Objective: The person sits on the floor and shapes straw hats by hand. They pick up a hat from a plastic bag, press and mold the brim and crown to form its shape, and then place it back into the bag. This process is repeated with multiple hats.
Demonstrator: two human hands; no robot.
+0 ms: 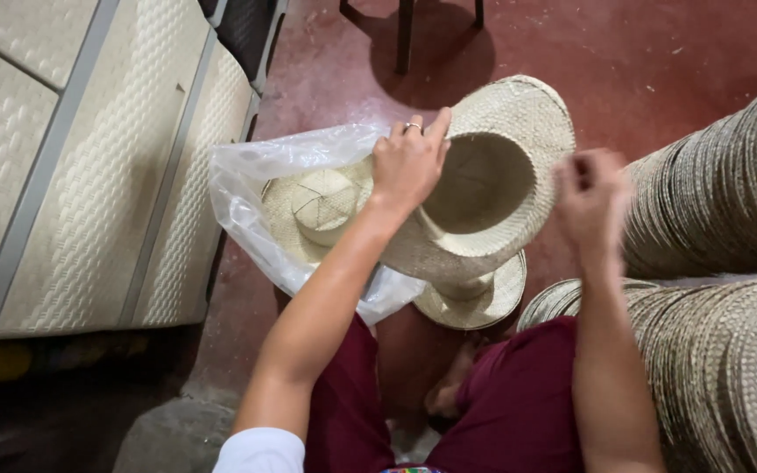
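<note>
On the dark red floor (650,52), beside a cream quilted mattress (89,166), a clear crinkled plastic bag (247,188) already holds one pale woven straw hat (321,201). The left hand (409,162) grips the brim of a second, upturned straw hat (492,188), apparently not yet bagged. The right hand (590,197) is blurred, loosely curled and seemingly empty. Tall ribbed stacks of straw hats (720,193) remain at right.

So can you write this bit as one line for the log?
left hand: grips straw hat brim | right hand: blurred, beside hat | plastic bag: holds another hat | hat stacks: at the right
</note>
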